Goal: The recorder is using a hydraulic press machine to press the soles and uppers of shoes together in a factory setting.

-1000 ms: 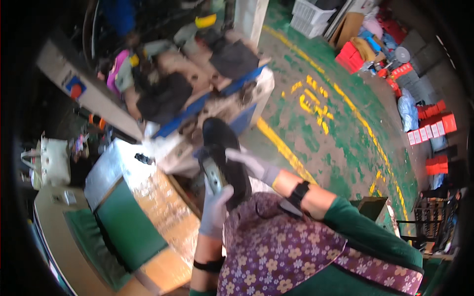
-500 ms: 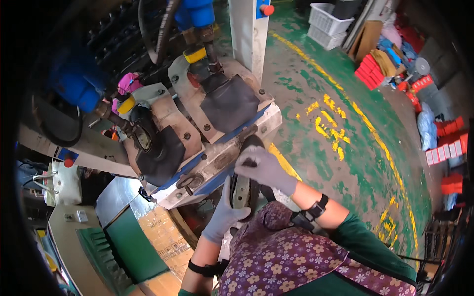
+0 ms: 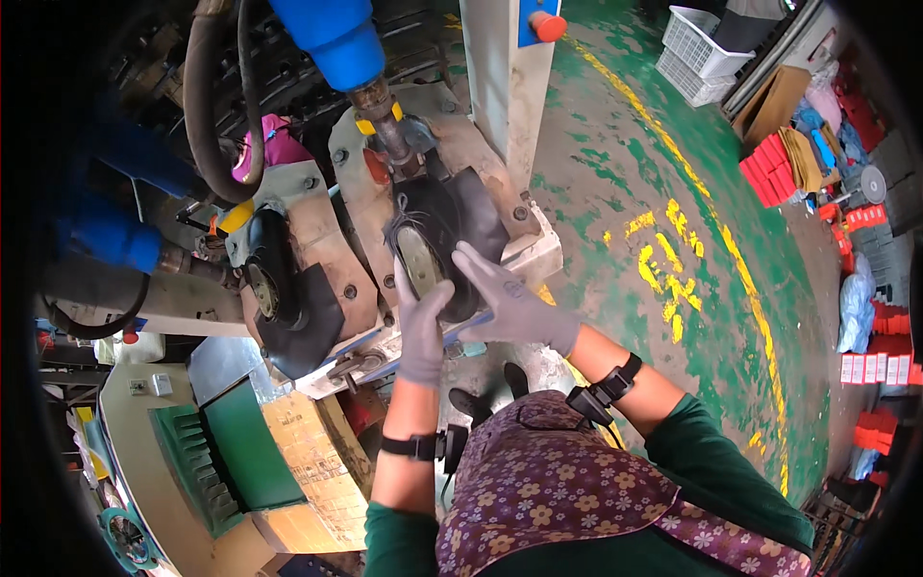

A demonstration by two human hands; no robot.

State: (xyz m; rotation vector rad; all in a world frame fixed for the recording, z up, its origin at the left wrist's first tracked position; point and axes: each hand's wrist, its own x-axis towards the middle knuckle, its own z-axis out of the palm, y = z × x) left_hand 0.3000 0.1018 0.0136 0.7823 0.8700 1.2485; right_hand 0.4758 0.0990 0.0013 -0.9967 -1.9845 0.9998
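Observation:
A black shoe point(image 3: 452, 252) with a pale insert in its opening and loose laces at its far end is between my two gloved hands, over the machine's right station. My left hand point(image 3: 420, 327) has its thumb and fingers round the shoe's near left side. On the right side of the shoe, my right hand point(image 3: 510, 303) lays its fingers along it. Behind the shoe hangs a black rubber flap point(image 3: 484, 216). Under the left press head, a second black shoe point(image 3: 269, 264) rests on its own black flap point(image 3: 310, 322).
Blue press cylinders point(image 3: 327, 38) with hoses stand above the stations. A white post point(image 3: 505, 87) with a red button point(image 3: 548, 26) rises at the right. Left lies a bench with a cardboard box point(image 3: 310, 447). White baskets point(image 3: 697, 58) and red boxes point(image 3: 769, 171) stand far right.
The shoe has moved away from my body, up to the right station, with both hands. My right hand has gone from a pinch over the shoe to its side. The view has shifted.

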